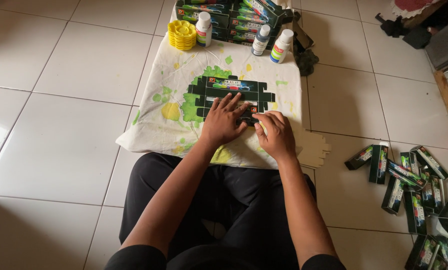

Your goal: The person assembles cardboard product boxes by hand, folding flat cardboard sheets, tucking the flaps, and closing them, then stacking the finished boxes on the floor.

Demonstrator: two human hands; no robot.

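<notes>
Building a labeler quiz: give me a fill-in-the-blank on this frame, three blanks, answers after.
1. Both hands, left hand and right hand, press on a flat unfolded dark ____.
2. The stack of paint palettes beside the white bottles is ____ in colour.
3. The white cloth bears yellow and ____ paint stains.

Missing words: carton; yellow; green

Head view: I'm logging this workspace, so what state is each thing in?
Flat carton blank: unfolded, lying on the cloth.
Left hand: fingers spread, pressing the blank.
Right hand: palm down on the blank's near edge.
Cloth: spread out, stained green and yellow.
Three paint bottles: upright, capped.
Yellow palettes: stacked.
Folded boxes: assembled, heaped on the floor.
</notes>
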